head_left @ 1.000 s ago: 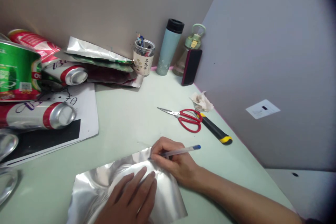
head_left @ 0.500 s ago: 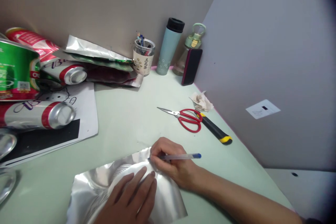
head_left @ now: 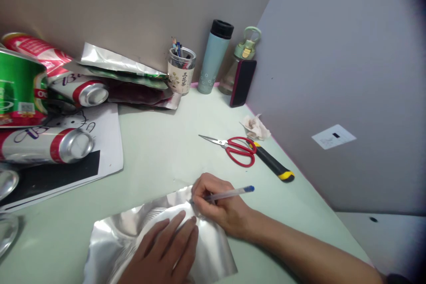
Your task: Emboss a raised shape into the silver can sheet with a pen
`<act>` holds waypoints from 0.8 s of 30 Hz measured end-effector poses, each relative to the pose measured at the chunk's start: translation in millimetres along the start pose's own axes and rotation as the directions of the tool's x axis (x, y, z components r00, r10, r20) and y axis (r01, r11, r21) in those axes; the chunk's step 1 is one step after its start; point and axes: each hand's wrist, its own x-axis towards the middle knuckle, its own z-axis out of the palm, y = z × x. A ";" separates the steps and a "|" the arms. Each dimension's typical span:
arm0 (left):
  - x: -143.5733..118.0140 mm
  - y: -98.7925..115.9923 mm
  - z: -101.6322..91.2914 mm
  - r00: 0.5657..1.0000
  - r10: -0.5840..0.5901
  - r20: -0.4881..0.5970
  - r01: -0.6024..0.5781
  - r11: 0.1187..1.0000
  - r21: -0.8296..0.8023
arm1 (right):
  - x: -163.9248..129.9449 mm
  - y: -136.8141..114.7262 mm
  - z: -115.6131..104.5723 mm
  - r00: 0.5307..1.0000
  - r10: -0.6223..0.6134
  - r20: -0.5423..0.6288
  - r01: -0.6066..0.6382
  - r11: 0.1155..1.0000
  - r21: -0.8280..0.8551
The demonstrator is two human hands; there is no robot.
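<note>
One view only, from a camera worn on the person's head. It looks forward and down across a pale green desk (head_left: 159, 151), close above its near edge, toward the far right corner where two walls meet. Both hands lie low in the picture, very near the lens.

light: soft, even, fairly dim indoor | glare: bright sheen on foil sheet (head_left: 213, 248) and can ends (head_left: 71, 145) | shadows: faint on tabletop (head_left: 159, 151) | edges: wide-angle bending, dark vignette at right corners | focus: slightly soft, possibly motion blur
</note>
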 end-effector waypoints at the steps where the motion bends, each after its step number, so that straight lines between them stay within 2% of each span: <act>1: 0.1 -0.3 -0.9 1.000 -0.008 -0.009 0.008 1.000 0.000 | -0.2 0.4 0.0 1.000 0.022 -0.005 -0.022 0.999 0.028; 6: 0.0 -2.7 -5.4 0.998 0.055 0.009 -0.055 0.997 0.047 | 0.2 2.0 -0.4 0.999 0.036 -0.019 -0.035 0.997 0.072; 14: -2.5 4.5 2.7 0.997 -0.077 0.002 0.077 0.997 -0.017 | 0.0 1.2 1.8 1.000 -0.023 -0.006 0.022 0.999 -0.031; 24: -3.4 6.2 3.0 0.997 -0.077 0.004 0.077 0.996 -0.048 | 0.1 -0.7 -0.3 0.998 -0.051 0.026 0.053 0.996 -0.069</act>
